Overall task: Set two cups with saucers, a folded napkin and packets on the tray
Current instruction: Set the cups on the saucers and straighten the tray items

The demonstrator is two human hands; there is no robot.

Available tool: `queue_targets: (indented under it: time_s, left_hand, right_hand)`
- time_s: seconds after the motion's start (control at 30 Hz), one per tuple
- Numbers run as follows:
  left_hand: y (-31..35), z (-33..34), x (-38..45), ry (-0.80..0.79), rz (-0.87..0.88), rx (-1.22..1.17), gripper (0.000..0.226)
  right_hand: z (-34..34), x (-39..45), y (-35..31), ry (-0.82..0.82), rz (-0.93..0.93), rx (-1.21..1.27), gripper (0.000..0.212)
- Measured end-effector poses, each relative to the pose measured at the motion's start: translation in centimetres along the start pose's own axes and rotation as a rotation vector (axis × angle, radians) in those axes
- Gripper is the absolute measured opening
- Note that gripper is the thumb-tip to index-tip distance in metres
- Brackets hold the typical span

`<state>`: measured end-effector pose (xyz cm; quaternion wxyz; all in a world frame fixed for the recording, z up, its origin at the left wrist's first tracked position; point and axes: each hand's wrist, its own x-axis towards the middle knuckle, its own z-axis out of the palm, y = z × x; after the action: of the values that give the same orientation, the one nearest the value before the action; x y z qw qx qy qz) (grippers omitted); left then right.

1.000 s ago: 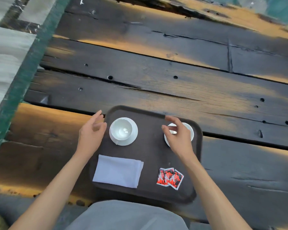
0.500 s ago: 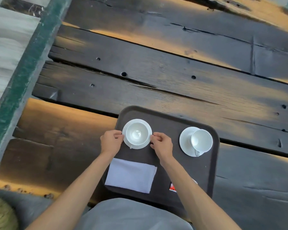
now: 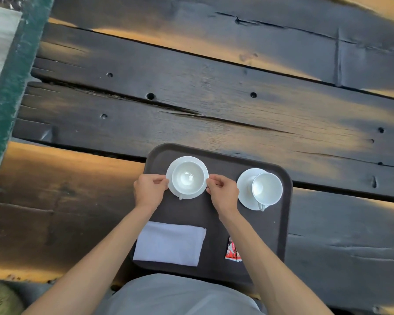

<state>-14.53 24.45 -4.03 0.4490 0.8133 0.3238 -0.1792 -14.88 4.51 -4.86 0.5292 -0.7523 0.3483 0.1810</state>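
A dark brown tray (image 3: 216, 214) lies on a plank table. At its far left a white cup (image 3: 187, 177) stands on a white saucer (image 3: 191, 160). My left hand (image 3: 149, 189) pinches that saucer's left rim and my right hand (image 3: 223, 193) pinches its right rim. A second white cup (image 3: 267, 188) sits off-centre on its saucer (image 3: 245, 187) at the far right. A folded pale napkin (image 3: 170, 243) lies at the near left of the tray. Red packets (image 3: 232, 251) lie at the near right, partly hidden by my right forearm.
The dark weathered plank table (image 3: 214, 110) stretches far and to both sides of the tray. A green painted edge (image 3: 11, 87) runs along the left. My grey-clothed lap (image 3: 173, 296) is at the near table edge.
My right hand left the right cup and both hands came to the left saucer, pinching its rim on either side. The camera view shifted so the tray sits further right.
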Motion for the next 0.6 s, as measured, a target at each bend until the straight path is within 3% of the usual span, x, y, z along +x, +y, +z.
queue_targets:
  time_s: [0.6]
  left_hand:
    - [-0.48, 0.46, 0.57, -0.034, 0.046, 0.077, 0.01]
  right_hand:
    - [-0.55, 1.01, 0.64, -0.01, -0.01, 0.033, 0.016]
